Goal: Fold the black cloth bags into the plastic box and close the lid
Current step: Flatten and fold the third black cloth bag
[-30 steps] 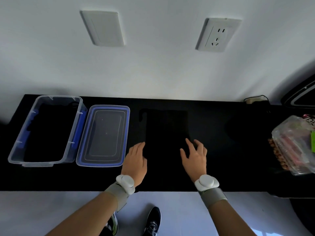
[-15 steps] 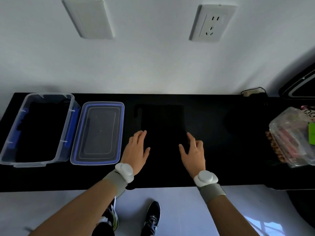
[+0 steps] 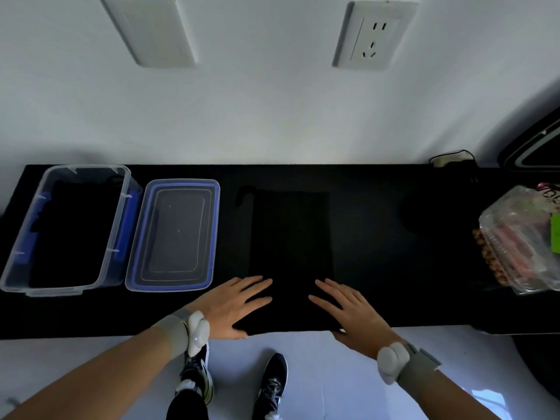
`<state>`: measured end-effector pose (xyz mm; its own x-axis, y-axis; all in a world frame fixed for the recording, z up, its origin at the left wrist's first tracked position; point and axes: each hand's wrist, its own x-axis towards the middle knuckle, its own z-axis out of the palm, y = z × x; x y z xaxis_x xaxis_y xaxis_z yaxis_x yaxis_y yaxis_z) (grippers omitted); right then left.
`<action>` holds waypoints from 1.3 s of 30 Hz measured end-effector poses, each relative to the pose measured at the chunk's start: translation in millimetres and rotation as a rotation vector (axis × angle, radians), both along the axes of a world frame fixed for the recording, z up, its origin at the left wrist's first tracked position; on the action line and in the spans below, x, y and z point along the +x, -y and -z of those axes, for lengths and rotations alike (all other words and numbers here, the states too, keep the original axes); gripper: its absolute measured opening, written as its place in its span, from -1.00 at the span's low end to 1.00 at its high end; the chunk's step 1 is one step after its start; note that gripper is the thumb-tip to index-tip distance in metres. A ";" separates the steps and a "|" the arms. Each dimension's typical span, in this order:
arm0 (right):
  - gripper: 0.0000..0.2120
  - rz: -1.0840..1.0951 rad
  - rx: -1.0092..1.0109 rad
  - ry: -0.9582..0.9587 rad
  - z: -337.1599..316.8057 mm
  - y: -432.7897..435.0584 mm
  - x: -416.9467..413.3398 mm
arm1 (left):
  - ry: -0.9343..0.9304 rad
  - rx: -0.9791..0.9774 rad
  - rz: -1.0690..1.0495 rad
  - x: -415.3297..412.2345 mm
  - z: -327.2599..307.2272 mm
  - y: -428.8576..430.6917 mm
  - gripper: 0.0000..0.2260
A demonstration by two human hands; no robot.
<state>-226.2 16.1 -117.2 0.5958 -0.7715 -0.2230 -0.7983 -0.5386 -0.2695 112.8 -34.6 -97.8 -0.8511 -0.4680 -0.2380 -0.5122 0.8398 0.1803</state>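
Observation:
A black cloth bag [image 3: 291, 237] lies flat on the black table [image 3: 378, 298], hard to tell apart from it; its handle loop shows at the far left corner. My left hand [image 3: 235, 304] lies flat with straight fingers on the bag's near left corner. My right hand [image 3: 348, 310] lies flat on the near right corner, at the table's front edge. The clear plastic box [image 3: 119, 225] with blue clips stands at the far left with dark cloth inside. Its blue-rimmed lid [image 3: 175, 234] lies flat beside it.
A clear plastic package of snacks [image 3: 521, 241] sits at the right end of the table. A dark appliance [image 3: 533, 144] and a cable stand at the back right corner. The white wall with a socket [image 3: 374, 34] rises behind the table. Below are my shoes.
Both hands have slid back toward me along the bag, from its middle to its near edge by the table front. The camera has tilted slightly.

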 end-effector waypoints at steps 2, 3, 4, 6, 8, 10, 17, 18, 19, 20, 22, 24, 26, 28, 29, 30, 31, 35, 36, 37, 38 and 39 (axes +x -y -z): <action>-0.17 -0.005 -0.044 0.056 2.2 -5.4 -0.3 | -0.008 0.009 0.063 -0.4 -0.5 -1.4 -0.23; -0.21 0.000 -0.057 0.079 1.9 -7.4 -0.5 | -0.008 0.013 0.080 -0.9 -0.2 -1.9 -0.24; -0.27 0.005 -0.061 0.098 1.0 -8.6 -0.8 | -0.011 0.015 0.088 -1.1 -0.6 -2.5 -0.26; -0.41 0.011 -0.072 0.128 -0.6 -8.5 -3.2 | -0.032 0.030 0.071 -0.6 -0.6 -1.6 -0.32; -0.49 0.051 -0.048 0.181 -2.9 -5.3 -4.0 | -0.077 0.098 -0.004 -0.9 -4.2 0.5 -0.40; -0.58 0.117 -0.035 0.224 -8.2 4.8 -2.0 | -0.184 0.238 -0.198 -5.4 -15.1 3.4 -0.49; -0.49 0.530 0.195 0.295 -19.9 42.6 8.2 | -0.406 0.545 -0.624 -17.1 -33.4 20.8 -0.38; -0.61 0.570 0.218 0.279 -20.0 45.7 6.8 | -0.413 0.596 -0.639 -16.3 -32.0 21.9 -0.32; -0.71 0.594 0.218 0.279 -18.7 48.3 5.3 | -0.414 0.640 -0.651 -16.1 -30.2 22.9 -0.30; -0.77 0.605 0.205 0.273 -19.0 51.6 5.0 | -0.420 0.680 -0.661 -17.1 -28.7 23.9 -0.31; -0.86 0.657 0.199 0.285 -22.1 57.7 4.9 | -0.436 0.733 -0.690 -20.8 -27.9 24.6 -0.32; -0.81 0.719 0.238 0.375 -28.7 63.1 7.8 | -0.428 0.667 -0.716 -23.7 -25.5 26.1 -0.28; -0.69 0.757 0.249 0.462 -33.7 68.7 8.6 | -0.427 0.525 -0.713 -26.4 -21.8 30.6 -0.30; -0.69 0.813 0.295 0.541 -36.4 73.0 8.0 | -0.432 0.491 -0.746 -28.8 -16.6 38.5 -0.39; -0.72 0.855 0.335 0.573 -36.4 75.3 7.2 | -0.425 0.513 -0.776 -31.1 -15.6 43.3 -0.47; -0.75 0.909 0.381 0.610 -35.9 77.5 6.4 | -0.419 0.544 -0.805 -34.4 -14.7 47.8 -0.55; -0.77 0.962 0.422 0.639 -36.0 80.1 5.9 | -0.418 0.570 -0.823 -38.5 -14.1 52.1 -0.59; -0.73 1.055 0.447 0.607 -32.7 89.7 6.3 | -0.375 0.598 -0.824 -52.9 -11.1 66.1 -0.49; -0.72 1.067 0.443 0.592 -32.4 91.7 7.7 | -0.376 0.615 -0.846 -54.2 -8.4 68.0 -0.47; -0.71 1.080 0.445 0.580 -31.4 93.7 9.2 | -0.383 0.628 -0.885 -55.4 -5.9 69.3 -0.46; -0.69 1.092 0.449 0.577 -30.4 94.9 9.8 | -0.395 0.632 -0.934 -57.5 -4.1 70.0 -0.46; -0.69 1.098 0.454 0.565 -28.7 95.6 10.4 | -0.413 0.620 -0.986 -60.1 -2.5 69.1 -0.47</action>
<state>-215.8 -79.4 -88.5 -0.1936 -0.8335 -0.5175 -0.4777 0.5408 -0.6923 52.7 -103.6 -95.3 -0.2624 -0.8561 -0.4453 -0.6878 -0.1577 0.7085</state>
